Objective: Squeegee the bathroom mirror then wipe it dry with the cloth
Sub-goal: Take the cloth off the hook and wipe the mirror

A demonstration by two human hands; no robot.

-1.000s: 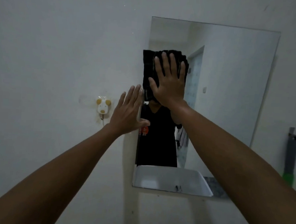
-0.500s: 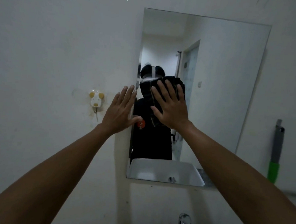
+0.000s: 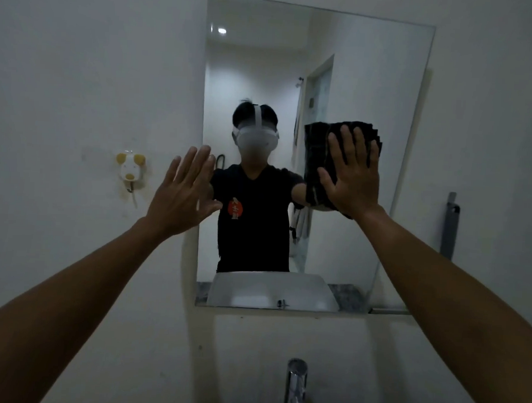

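Observation:
A frameless rectangular mirror [image 3: 372, 83] hangs on the white wall ahead. My right hand [image 3: 351, 172] lies flat, fingers spread, pressing a folded black cloth [image 3: 315, 148] against the glass at the mirror's right-middle. The cloth shows above and to the left of my palm. My left hand [image 3: 183, 194] is open with fingers up, resting at the mirror's left edge, partly on the wall. The squeegee [image 3: 450, 225], with a grey handle, stands against the wall to the right of the mirror, away from both hands.
A yellow-and-white animal-shaped hook [image 3: 130, 169] sticks to the wall left of the mirror. A chrome faucet [image 3: 295, 387] rises at the bottom centre. The mirror reflects a person in a black shirt, a white basin and a doorway.
My right hand has slid the cloth down from the upper left of the mirror and then across to the right. My left hand has stayed at the mirror's left edge.

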